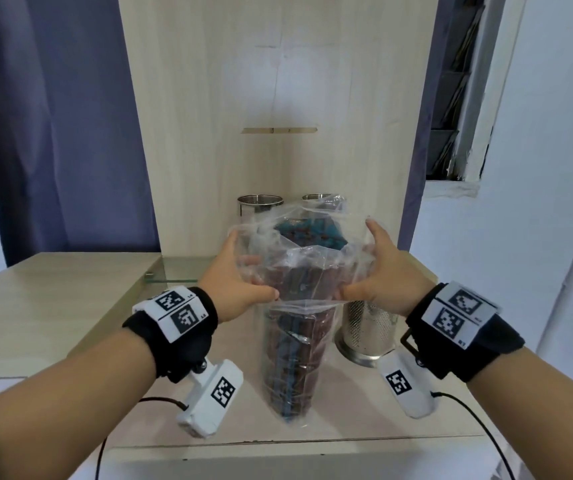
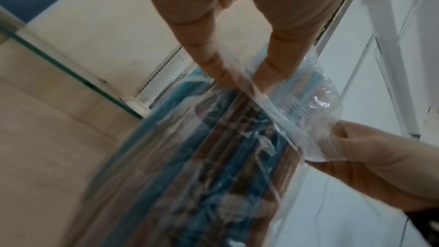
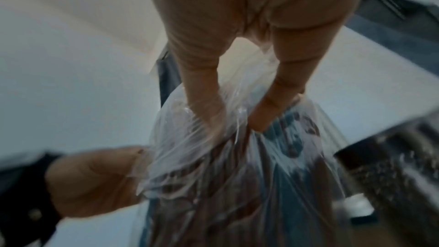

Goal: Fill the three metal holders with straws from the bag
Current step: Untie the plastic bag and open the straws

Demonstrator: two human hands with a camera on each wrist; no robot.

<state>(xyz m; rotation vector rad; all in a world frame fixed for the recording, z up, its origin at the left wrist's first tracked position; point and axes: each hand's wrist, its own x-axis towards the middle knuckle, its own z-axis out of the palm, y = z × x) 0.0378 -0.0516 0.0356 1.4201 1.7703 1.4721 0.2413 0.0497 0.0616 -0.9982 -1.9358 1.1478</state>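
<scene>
Both hands' grip, left hand (image 1: 235,284) and right hand (image 1: 384,278), pinches the bag (image 1: 292,344); only the head view shows 3 holders (image 1: 368,327).

No legible text, brand or number; wrist bands (image 1: 181,311) carry only black-and-white coded marker squares.

- We see only the rim and upper wall of the back left holder (image 1: 260,202); the clear bag (image 1: 292,341) covers the rest.
- The back right holder (image 1: 314,196) shows just a sliver of rim behind the bag's mouth.
- The front holder (image 1: 368,330) is partly masked by the right hand (image 1: 387,271).
- In the wrist views the straws (image 2: 213,157) blur into streaks.
</scene>
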